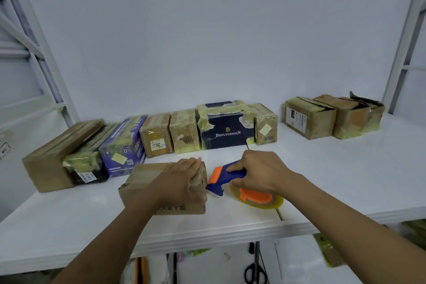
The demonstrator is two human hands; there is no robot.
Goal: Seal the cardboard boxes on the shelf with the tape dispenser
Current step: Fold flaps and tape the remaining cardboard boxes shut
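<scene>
holding a box and a tape dispenser at the shelf's front

one brown box (143, 182) lies near the front edge of the white shelf (345, 180), apart from a row of seven boxes (184, 131) along the back and three more boxes (309, 117) at the far right. open shelf lies between those two groups. the left hand (182, 180) reaches forward, fingers curled over the box's right end, gripping it. the right hand (260, 173) grips the handle of the one blue and orange tape dispenser (219, 175), its nose just beside that end, its tape roll (258, 200) low over the shelf.
</scene>
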